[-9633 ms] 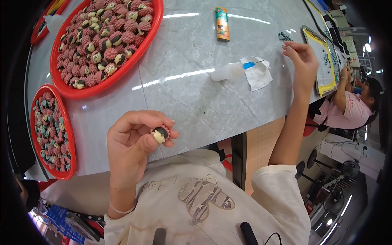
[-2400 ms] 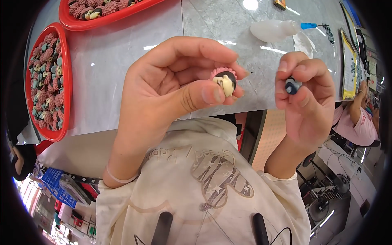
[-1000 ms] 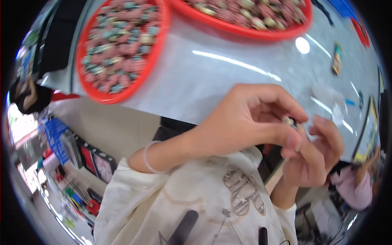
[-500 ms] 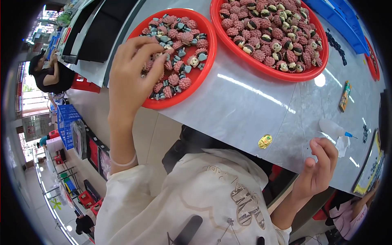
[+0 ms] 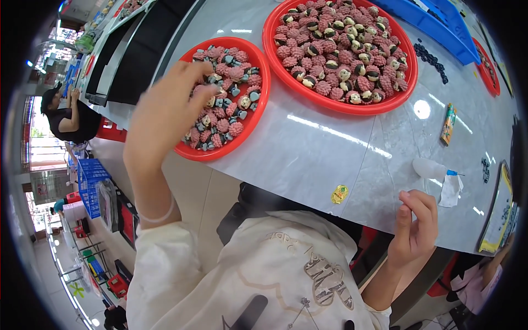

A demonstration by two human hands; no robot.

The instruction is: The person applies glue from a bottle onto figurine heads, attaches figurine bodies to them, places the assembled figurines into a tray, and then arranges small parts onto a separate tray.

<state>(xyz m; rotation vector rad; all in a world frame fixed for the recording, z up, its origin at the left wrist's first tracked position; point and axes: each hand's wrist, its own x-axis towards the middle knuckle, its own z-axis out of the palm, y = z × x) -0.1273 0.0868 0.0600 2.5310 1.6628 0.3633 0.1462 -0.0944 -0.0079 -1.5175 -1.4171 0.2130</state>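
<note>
My left hand [image 5: 165,113], slightly blurred, is over the left side of the smaller red round tray [image 5: 263,104]. Its thumb and fingers are apart, and I see nothing between them. In that tray lie many small figurine parts [image 5: 234,73], pink and bumpy, mixed with blue-grey bits and a few cream faces. My right hand [image 5: 415,228] hovers by the table's front edge, its fingers loosely curled and the thumb a little off the index finger. No held thing shows there. Nearest to it are a white squeeze bottle [image 5: 429,168] with a blue needle tip and a crumpled white tissue [image 5: 450,191].
A larger red tray [image 5: 413,66] heaped with pink, cream and black pieces stands on the grey table [image 5: 308,159]. Behind are a blue bin [image 5: 467,52] and scattered dark pieces [image 5: 432,61]. An orange-green packet [image 5: 448,125] and gold sticker [image 5: 339,194] lie right. Another person [image 5: 69,113] works far left.
My left hand has drawn back leftward, its fingers lifting off the pieces in the smaller tray. The right thumb and index finger have come closer together. The whole view has shifted slightly.
</note>
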